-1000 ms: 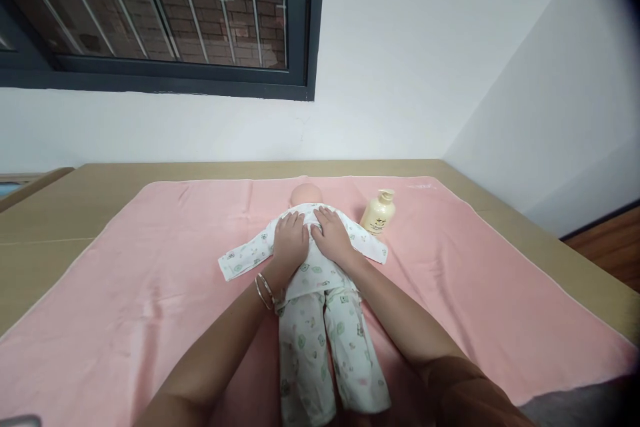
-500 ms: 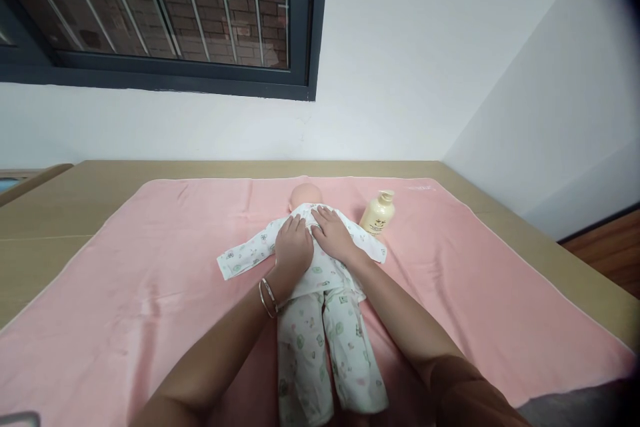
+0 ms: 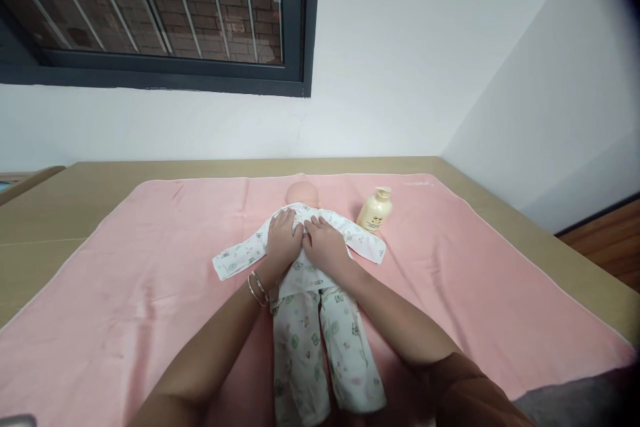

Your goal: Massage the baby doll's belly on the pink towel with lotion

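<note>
Much of the doll is covered; its face cannot be seen, only the bald top of the head showing past the collar, and the body lies under a white suit printed with small green figures; the feet are cut off near the lower edge of the view. The left hand and right hand lie flat on the doll's chest, thumbs touching, fingers spread loosely and pressed down on the cloth rather than pinching it; what the palms cover is hidden. Two thin bangles ring the left wrist. The doll lies along the middle of the pink towel, head towards the far edge, sleeves stretched out left and right, legs towards the near edge. A cream pump bottle stands near the towel's far right corner, just beside the right sleeve; its label is too small to read. The towel covers a tan bed, whose near edge is out of view.
</note>
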`<act>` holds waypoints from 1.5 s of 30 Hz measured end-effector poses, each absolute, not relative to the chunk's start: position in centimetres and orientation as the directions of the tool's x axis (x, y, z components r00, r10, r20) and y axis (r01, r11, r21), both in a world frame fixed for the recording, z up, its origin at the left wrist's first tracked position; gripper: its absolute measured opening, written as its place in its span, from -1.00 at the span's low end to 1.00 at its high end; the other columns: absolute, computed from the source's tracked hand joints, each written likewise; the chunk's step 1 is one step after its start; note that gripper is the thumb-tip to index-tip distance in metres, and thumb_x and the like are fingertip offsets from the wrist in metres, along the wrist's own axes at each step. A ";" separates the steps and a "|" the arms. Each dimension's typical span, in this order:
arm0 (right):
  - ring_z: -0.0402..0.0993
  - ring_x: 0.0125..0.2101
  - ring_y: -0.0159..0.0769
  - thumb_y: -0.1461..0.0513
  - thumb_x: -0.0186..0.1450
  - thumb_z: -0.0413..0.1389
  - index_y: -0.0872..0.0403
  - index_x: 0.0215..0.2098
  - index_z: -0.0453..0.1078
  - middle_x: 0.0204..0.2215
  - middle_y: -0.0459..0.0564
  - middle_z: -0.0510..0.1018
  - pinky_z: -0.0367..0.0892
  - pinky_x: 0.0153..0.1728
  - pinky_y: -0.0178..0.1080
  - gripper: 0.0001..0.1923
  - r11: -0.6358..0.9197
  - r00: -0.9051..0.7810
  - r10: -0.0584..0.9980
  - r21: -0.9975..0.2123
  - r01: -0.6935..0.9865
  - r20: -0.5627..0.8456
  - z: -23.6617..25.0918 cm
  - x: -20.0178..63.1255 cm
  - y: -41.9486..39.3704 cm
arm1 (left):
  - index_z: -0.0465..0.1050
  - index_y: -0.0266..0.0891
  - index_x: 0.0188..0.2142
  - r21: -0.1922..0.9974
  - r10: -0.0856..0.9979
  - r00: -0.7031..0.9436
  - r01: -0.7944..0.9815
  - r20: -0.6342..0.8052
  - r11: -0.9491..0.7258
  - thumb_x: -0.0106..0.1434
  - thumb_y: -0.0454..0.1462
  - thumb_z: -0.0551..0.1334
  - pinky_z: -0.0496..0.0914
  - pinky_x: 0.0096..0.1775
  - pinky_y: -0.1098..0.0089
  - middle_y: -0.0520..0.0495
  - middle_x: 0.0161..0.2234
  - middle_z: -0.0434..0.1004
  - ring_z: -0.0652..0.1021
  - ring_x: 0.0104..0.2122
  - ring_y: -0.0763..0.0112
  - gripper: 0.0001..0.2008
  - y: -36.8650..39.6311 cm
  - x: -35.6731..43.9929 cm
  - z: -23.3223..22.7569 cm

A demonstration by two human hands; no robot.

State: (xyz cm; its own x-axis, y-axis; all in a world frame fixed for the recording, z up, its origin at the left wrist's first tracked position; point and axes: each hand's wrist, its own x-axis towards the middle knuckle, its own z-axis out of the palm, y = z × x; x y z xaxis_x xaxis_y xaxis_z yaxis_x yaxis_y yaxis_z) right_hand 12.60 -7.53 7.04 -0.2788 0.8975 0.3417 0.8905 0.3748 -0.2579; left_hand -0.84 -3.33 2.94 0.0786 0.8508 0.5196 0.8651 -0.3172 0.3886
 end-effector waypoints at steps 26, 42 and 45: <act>0.08 0.26 -0.24 0.12 0.39 -0.09 0.08 0.20 0.26 0.23 0.03 0.26 -0.07 0.27 -0.09 -0.54 0.485 -0.280 0.856 -0.489 0.725 0.434 4.6 15.0 -3.5 | 0.41 -0.27 0.03 0.470 0.813 0.040 0.799 0.581 -0.375 0.30 -0.27 0.02 0.21 0.20 0.00 -0.19 0.07 0.48 0.41 0.13 0.13 -0.63 -4.1 0.0 2.9; 0.14 0.22 -0.21 0.16 0.35 -0.01 0.11 0.16 0.30 0.19 0.07 0.31 -0.07 0.26 -0.12 -0.56 0.422 -0.179 0.862 -0.478 0.770 0.474 4.2 13.6 -3.4 | 0.42 -0.26 0.02 0.446 0.823 0.069 0.814 0.564 -0.374 0.30 -0.27 0.03 0.24 0.19 0.06 -0.17 0.04 0.50 0.43 0.09 0.17 -0.65 -2.9 -1.1 2.8; 0.14 0.22 -0.22 0.14 0.35 0.00 0.10 0.16 0.31 0.19 0.06 0.31 -0.06 0.26 -0.13 -0.55 0.468 -0.223 0.849 -0.487 0.737 0.479 4.0 14.1 -3.1 | 0.43 -0.28 -0.02 0.391 0.807 0.065 0.850 0.587 -0.353 0.30 -0.27 0.03 0.28 0.15 0.07 -0.19 -0.01 0.53 0.46 0.04 0.15 -0.67 -3.4 -0.8 3.1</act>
